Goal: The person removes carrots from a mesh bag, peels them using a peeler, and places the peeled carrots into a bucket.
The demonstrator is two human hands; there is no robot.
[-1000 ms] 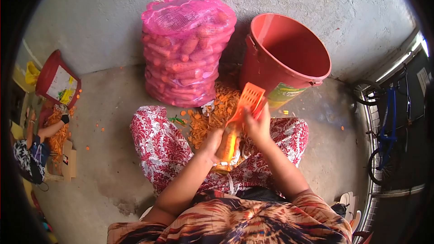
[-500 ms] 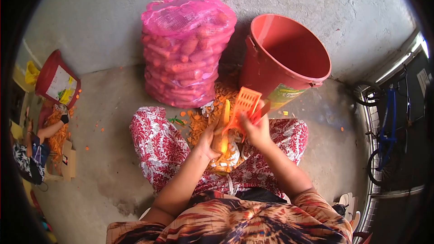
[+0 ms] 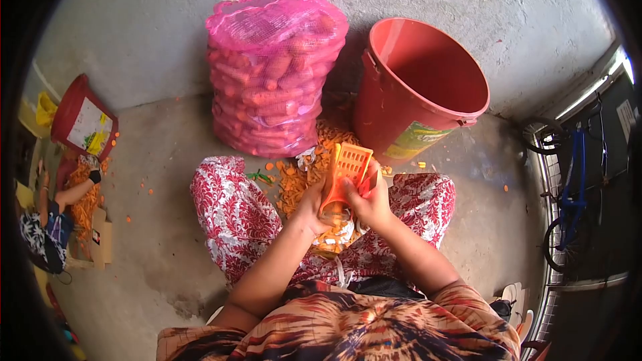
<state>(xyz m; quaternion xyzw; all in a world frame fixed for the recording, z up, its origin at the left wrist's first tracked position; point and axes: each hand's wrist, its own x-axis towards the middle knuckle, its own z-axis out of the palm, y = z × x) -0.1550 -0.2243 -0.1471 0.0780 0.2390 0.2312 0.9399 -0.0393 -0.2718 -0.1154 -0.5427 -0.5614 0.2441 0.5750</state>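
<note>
My left hand (image 3: 311, 208) is closed around a peeled yellow-orange carrot (image 3: 334, 158), which stands nearly upright in front of my lap. In my right hand (image 3: 373, 202) is an orange plastic peeler (image 3: 352, 159) with a slotted face, gripped with the thumb on its front. The peeler lies over the carrot and hides much of it. Beneath both hands, between my knees, orange carrot peelings (image 3: 291, 190) are heaped on the floor, with some whitish plastic among them.
A pink mesh sack (image 3: 271, 93) full of carrots stands ahead, beside a red bucket (image 3: 428, 90). At far left a co-worker's gloved hand (image 3: 94, 175) is near more peelings and another red tub (image 3: 79, 120). A blue bicycle (image 3: 573, 194) stands at right.
The peeler has swung from the carrot's right side to over it, moving left and slightly down with my right hand. My left hand still holds the carrot.
</note>
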